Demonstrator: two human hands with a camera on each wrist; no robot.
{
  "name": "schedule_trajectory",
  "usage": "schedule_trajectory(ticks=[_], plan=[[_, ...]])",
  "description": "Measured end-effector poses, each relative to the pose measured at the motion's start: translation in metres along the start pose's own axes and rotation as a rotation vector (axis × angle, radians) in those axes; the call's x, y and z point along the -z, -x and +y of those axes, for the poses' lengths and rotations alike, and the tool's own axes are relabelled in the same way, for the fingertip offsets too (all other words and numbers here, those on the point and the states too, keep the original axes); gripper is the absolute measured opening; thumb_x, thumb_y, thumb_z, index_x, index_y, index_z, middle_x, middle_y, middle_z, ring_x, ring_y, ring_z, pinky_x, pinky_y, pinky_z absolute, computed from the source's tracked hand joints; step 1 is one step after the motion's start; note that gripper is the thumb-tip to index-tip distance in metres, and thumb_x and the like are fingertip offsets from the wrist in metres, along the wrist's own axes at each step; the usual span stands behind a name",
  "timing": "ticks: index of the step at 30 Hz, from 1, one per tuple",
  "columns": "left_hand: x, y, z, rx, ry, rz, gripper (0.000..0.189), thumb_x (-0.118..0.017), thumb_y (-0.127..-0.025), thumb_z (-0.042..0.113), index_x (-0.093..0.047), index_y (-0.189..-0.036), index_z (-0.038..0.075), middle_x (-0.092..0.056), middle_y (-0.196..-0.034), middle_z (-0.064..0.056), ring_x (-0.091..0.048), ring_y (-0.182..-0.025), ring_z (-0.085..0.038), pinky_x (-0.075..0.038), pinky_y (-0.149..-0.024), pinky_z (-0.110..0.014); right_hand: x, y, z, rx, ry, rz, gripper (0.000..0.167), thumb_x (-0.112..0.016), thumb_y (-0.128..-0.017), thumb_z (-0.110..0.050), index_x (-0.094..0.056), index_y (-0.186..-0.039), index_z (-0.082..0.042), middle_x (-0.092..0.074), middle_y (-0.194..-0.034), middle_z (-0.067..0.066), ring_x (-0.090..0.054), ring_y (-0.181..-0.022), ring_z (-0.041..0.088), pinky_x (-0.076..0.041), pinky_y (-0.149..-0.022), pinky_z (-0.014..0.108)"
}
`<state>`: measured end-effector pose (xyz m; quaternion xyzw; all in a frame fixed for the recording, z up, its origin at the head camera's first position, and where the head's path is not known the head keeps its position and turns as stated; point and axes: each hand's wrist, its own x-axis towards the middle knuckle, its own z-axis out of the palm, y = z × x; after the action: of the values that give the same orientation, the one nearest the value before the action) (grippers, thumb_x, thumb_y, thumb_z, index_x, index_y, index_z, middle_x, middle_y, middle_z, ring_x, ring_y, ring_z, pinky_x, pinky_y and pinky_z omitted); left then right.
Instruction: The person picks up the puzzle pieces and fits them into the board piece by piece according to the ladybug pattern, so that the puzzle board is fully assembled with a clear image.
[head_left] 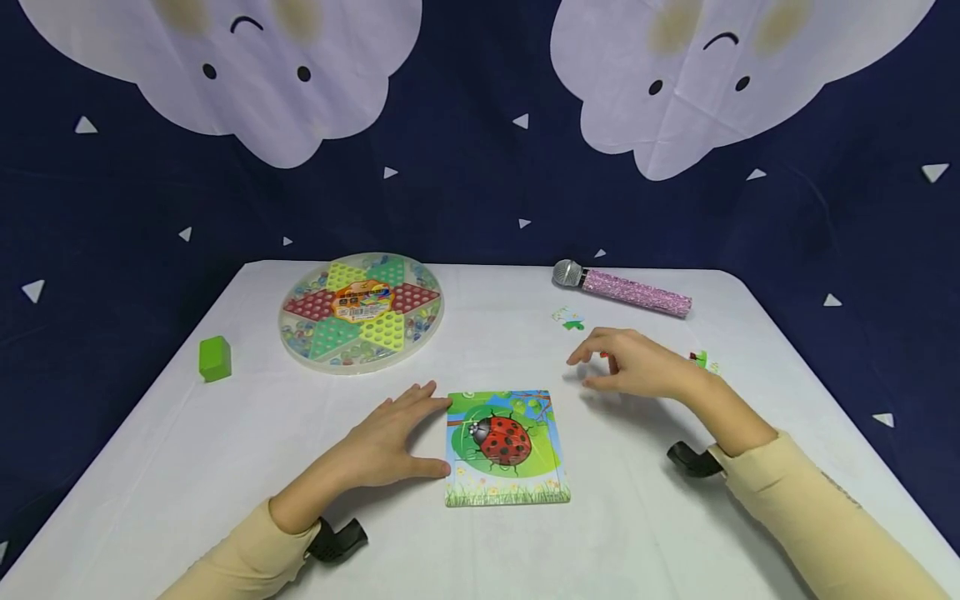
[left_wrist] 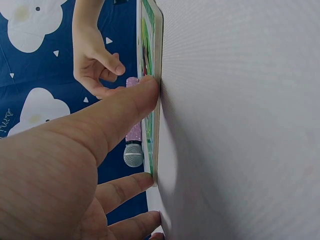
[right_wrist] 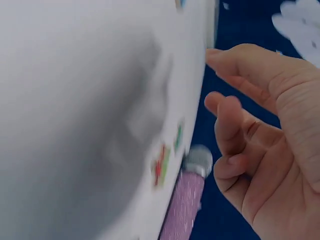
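A square ladybug puzzle board lies flat on the white table. My left hand rests at the board's left side, thumb and fingers spread, the thumb tip touching its edge. In the left wrist view that thumb lies against the board's rim. To the right of the board, my right hand hovers above the table with loosely bent fingers and holds nothing. Small puzzle pieces lie beyond it, and another piece is partly hidden behind its wrist. Something red under its fingers is mostly covered.
A round Chinese checkers set with marbles sits at the back left. Left of it stands a green block. A pink glittery microphone lies at the back right. Behind the table hangs a dark blue cloth with clouds.
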<state>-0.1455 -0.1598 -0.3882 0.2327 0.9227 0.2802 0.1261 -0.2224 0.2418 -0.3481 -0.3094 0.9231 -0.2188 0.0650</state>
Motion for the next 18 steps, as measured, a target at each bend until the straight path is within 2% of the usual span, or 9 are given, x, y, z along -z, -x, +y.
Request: schedule_trajectory(ticks=[4, 8, 13, 18], plan=[[0.000, 0.001, 0.000, 0.000, -0.003, -0.001, 0.091, -0.090, -0.084, 0.046, -0.051, -0.160, 0.013, -0.032, -0.176, -0.018, -0.024, -0.165, -0.043, -0.019, -0.131, -0.072, 0.015, 0.005, 0.019, -0.089, 0.034, 0.043, 0.032, -0.082, -0.094, -0.017, -0.078, -0.126, -0.014, -0.073, -0.125, 0.008, -0.055, -0.069, 0.010, -0.050, -0.064, 0.025], [0.001, 0.001, -0.001, 0.005, -0.012, 0.002, 0.091, -0.090, -0.084, 0.047, -0.051, -0.160, 0.014, -0.032, -0.176, -0.017, -0.025, -0.165, -0.043, -0.020, -0.130, -0.072, 0.025, 0.009, 0.036, -0.145, 0.060, 0.050, 0.037, -0.083, -0.095, -0.017, -0.076, -0.131, -0.012, -0.069, -0.135, 0.016, -0.057, -0.069, 0.012, -0.052, -0.065, 0.027], [0.001, 0.001, -0.001, 0.000, -0.010, -0.002, 0.091, -0.090, -0.084, 0.047, -0.052, -0.159, 0.014, -0.033, -0.176, -0.017, -0.026, -0.165, -0.044, -0.020, -0.130, -0.073, 0.029, 0.011, 0.052, -0.175, 0.101, 0.032, 0.043, -0.083, -0.094, -0.018, -0.074, -0.135, -0.010, -0.063, -0.144, 0.026, -0.058, -0.071, 0.012, -0.052, -0.071, 0.032], [0.000, -0.001, -0.001, 0.002, -0.010, -0.006, 0.090, -0.091, -0.084, 0.046, -0.052, -0.159, 0.014, -0.033, -0.176, -0.017, -0.025, -0.165, -0.043, -0.020, -0.130, -0.072, 0.027, 0.011, 0.060, -0.186, 0.126, 0.007, 0.045, -0.085, -0.093, -0.020, -0.074, -0.136, -0.011, -0.064, -0.144, 0.026, -0.058, -0.077, 0.016, -0.053, -0.085, 0.047]])
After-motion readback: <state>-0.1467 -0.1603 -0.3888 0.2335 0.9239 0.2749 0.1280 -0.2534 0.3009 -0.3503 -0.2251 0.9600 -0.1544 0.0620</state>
